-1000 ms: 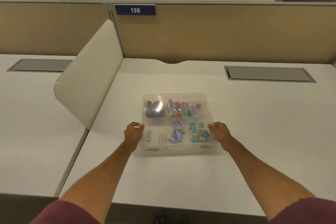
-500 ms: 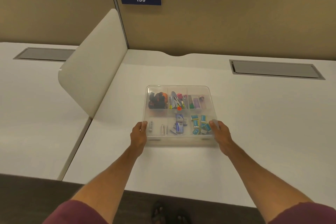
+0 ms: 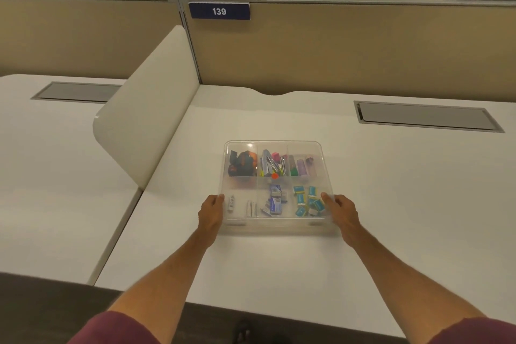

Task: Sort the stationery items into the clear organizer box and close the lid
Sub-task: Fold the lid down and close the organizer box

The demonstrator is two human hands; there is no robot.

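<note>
The clear organizer box (image 3: 275,227) rests on the white desk (image 3: 279,268) with its clear lid (image 3: 312,148) lying flat on top. Through the lid I see black and orange clips (image 3: 241,166), pens and markers (image 3: 282,166), small blue staple boxes (image 3: 275,201) and teal erasers (image 3: 307,201), each in its own compartment. My left hand (image 3: 212,211) grips the box's near left edge. My right hand (image 3: 339,211) grips its near right edge, fingertips over the lid.
A curved white divider panel (image 3: 145,126) stands to the left of the box. A tan partition (image 3: 349,50) with a blue "139" sign (image 3: 219,11) runs along the back. A grey cable hatch (image 3: 427,116) sits at the back right. The desk's front edge is near me.
The lid has come down flat onto the box. Both hands slid from its tilted sides to the near corners and stayed there.
</note>
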